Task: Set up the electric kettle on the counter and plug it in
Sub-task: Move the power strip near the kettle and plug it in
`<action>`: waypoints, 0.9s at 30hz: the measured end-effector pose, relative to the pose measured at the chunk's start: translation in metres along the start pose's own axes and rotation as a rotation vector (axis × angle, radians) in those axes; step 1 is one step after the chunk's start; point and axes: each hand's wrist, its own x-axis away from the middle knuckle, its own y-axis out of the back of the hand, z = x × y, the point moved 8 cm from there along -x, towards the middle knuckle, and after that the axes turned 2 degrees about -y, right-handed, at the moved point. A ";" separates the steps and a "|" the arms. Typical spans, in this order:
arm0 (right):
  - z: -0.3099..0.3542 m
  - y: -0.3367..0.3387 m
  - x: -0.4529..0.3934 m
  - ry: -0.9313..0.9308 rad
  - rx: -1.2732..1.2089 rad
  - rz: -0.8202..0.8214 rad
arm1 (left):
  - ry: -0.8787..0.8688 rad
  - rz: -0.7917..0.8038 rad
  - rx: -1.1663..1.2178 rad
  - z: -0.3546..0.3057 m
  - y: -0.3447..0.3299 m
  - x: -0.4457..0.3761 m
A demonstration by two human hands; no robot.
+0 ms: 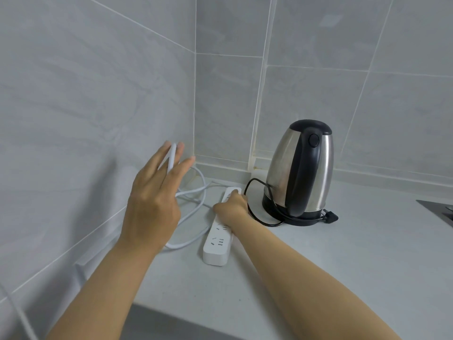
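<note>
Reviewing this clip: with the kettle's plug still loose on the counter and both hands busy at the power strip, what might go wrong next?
1. The black kettle cord loops right beside the right hand resting on the white power strip; pulling back could snag it and tug the stainless steel kettle.
2. The left hand lifts the white strip cable, whose slack coils on the counter and may tangle or drag the strip.
3. The black plug lies behind the kettle, an awkward reach.
</note>
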 end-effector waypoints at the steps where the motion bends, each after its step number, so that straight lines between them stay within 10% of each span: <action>1: 0.001 -0.003 -0.001 -0.004 0.017 -0.010 | -0.017 -0.017 0.000 0.000 0.001 -0.004; 16: 0.027 -0.028 -0.015 0.023 0.068 -0.034 | 0.427 -0.417 0.279 0.023 0.008 -0.004; 27: 0.037 -0.042 -0.051 0.052 0.095 -0.009 | 0.140 -0.415 0.412 0.008 -0.015 -0.009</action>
